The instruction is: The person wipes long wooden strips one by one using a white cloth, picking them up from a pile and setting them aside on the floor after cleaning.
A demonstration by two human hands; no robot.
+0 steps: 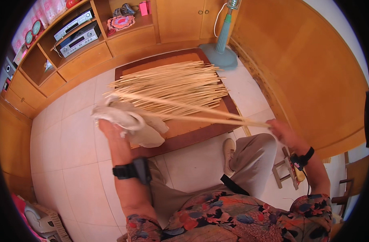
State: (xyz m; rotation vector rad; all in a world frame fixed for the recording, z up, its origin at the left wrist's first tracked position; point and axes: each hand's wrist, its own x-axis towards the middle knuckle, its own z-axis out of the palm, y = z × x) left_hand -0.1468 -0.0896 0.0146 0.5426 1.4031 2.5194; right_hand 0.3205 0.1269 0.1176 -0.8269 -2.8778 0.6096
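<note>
My right hand, at the right, is closed on the ends of a few long thin wooden sticks. They stretch leftward and spread apart towards my left hand. That hand is largely hidden by a crumpled pale cloth, which it holds at the left; whether its fingers also grip the sticks is hard to see. Beneath and beyond lies a wide pile of similar sticks on a low board with a dark red-brown border. Both hands are somewhat blurred.
A wooden cabinet with audio units stands beyond the board. At the board's far right corner is the round base of a blue-green stand fan. A wooden panel rises at right, near a small wooden stool. My knees are close below.
</note>
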